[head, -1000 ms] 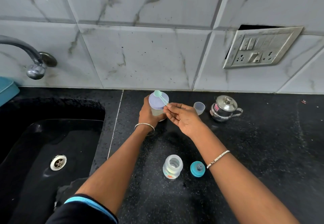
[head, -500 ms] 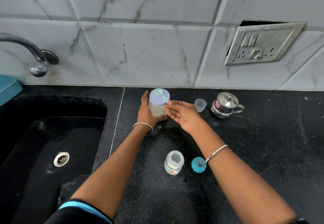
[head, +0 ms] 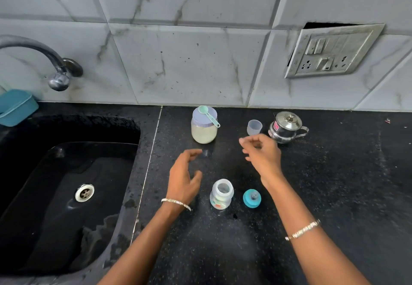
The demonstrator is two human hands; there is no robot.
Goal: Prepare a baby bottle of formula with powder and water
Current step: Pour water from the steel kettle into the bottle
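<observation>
Bottle: baby bottle (head: 221, 193) standing upright and uncapped on the black counter (head: 334, 184), mouth open to the camera; interior hard to read, looking empty or nearly so.
Nipple cap: teal nipple cap (head: 252, 198) sitting just right of the bottle, apart from it, teat up.
Left hand: left hand (head: 184, 173) hovering just left of the bottle and a little beyond it, fingers loosely spread, gripping nothing.
Right hand: right hand (head: 262, 153) hanging right of the bottle and farther back, fingers half curled, thumb and forefinger close together, nothing visibly between them.
Powder jar: powder jar (head: 204, 126) standing well behind the bottle near the wall, lilac lid on, pale powder filling the lower part.
Scoop: green scoop (head: 208, 117) resting across the jar's lid, handle overhanging the edge toward the right.
Small cup: clear small cup (head: 254, 127) behind and right of the bottle; contents impossible to tell.
Steel pot: lidded steel pot (head: 286, 126) just right of that cup; contents hidden.
Sink: black sink (head: 66, 195) well left of the bottle, wet at the bottom.
Step in hand, as a judgement: probably steadying the bottle for filling; worth gripping the body low, keeping the mouth level and clear of the cap.
</observation>
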